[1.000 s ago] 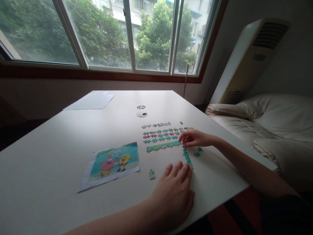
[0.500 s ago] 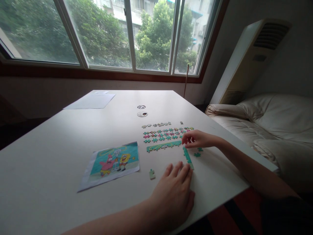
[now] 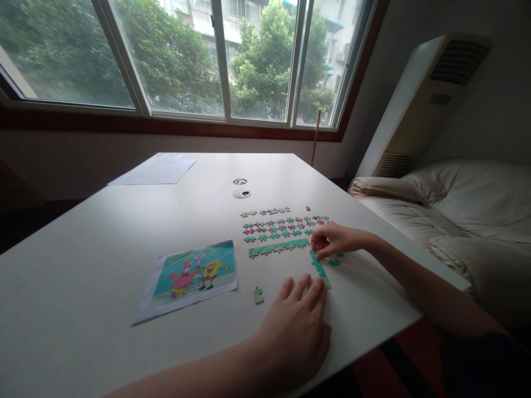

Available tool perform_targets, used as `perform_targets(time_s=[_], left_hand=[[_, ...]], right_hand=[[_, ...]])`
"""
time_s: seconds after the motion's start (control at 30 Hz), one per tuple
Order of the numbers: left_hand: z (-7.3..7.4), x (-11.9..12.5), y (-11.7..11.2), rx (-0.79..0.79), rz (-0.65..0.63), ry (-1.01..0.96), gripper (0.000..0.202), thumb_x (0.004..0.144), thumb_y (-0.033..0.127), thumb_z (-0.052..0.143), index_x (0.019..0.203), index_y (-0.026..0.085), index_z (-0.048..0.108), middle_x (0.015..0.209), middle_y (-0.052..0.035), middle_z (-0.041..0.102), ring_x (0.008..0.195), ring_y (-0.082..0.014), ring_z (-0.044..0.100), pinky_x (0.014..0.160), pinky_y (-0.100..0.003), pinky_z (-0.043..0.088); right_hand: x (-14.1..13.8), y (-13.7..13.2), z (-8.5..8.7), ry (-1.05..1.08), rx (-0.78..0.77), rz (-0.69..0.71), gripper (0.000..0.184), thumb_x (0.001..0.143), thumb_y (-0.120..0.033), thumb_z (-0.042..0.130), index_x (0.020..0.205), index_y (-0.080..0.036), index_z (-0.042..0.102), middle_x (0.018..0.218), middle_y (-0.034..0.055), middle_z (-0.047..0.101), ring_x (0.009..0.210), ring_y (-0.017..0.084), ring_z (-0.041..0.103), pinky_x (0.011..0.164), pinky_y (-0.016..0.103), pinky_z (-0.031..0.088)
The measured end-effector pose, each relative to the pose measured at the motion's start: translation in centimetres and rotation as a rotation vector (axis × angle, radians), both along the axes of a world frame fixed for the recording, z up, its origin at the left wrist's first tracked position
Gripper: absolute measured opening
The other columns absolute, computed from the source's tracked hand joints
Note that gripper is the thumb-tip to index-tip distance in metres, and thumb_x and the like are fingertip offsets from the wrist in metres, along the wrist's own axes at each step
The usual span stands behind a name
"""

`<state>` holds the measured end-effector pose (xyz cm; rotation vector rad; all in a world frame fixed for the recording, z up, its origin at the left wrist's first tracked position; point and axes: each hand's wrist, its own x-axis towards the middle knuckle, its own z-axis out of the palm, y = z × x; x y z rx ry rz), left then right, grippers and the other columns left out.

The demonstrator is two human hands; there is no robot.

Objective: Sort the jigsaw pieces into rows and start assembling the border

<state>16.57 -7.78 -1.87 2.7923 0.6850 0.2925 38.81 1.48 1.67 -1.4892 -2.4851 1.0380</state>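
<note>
My left hand (image 3: 296,326) lies flat and open on the white table (image 3: 103,232), fingertips touching the near end of a short teal column of joined puzzle pieces (image 3: 319,268). My right hand (image 3: 335,240) has its fingers curled together at the top of that column, where it meets a joined teal row (image 3: 277,247); what it pinches is too small to make out. Rows of loose pieces (image 3: 282,226) lie just beyond. A single pale piece (image 3: 258,295) sits left of my left hand. The cartoon reference picture (image 3: 191,277) lies further left.
A sheet of paper (image 3: 154,171) lies at the table's far left. Two round cable grommets (image 3: 241,193) sit mid-table. A cream sofa (image 3: 460,204) and a standing air conditioner (image 3: 418,99) are right of the table edge. Windows run along the far wall.
My right hand has shifted slightly right and toward me, down onto the top of the teal column. My left hand has stayed put.
</note>
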Motion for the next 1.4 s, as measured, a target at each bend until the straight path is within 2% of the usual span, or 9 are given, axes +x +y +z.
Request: perform_targets(time_s=[0.5,1.23,1.4], left_hand=[[0.0,0.4,0.6,-0.018,0.0,-0.009,0.051,0.089,0.041,0.028,0.133,0.016,0.031,0.139,-0.0106,0.032,0.125,-0.0311,0.027,0.1,-0.054,0.021],[-0.4,0.5,0.9,-0.012,0.007,-0.031,0.05,0.088,0.041,0.03,0.132,0.017,0.032,0.139,-0.0106,0.032,0.126,-0.0308,0.027,0.099,-0.055,0.023],[-0.4,0.5,0.9,-0.011,0.004,-0.028,0.051,0.088,0.042,0.03,0.132,0.017,0.032,0.14,-0.0111,0.031,0.126,-0.0313,0.027,0.099,-0.056,0.023]], right_hand=[[0.0,0.8,-0.7,0.036,0.047,-0.02,0.033,0.067,-0.038,0.065,0.084,-0.01,0.061,0.06,-0.0041,0.045,0.053,0.007,0.041,0.047,0.018,0.031],[0.3,1.2,-0.8,0.027,0.067,-0.014,0.031,0.067,-0.038,0.064,0.083,-0.011,0.062,0.059,-0.004,0.045,0.053,0.007,0.04,0.047,0.019,0.03],[0.1,1.0,-0.8,0.046,0.096,-0.03,0.026,0.072,-0.037,0.058,0.081,-0.012,0.061,0.059,-0.0029,0.048,0.053,0.008,0.042,0.048,0.019,0.031]])
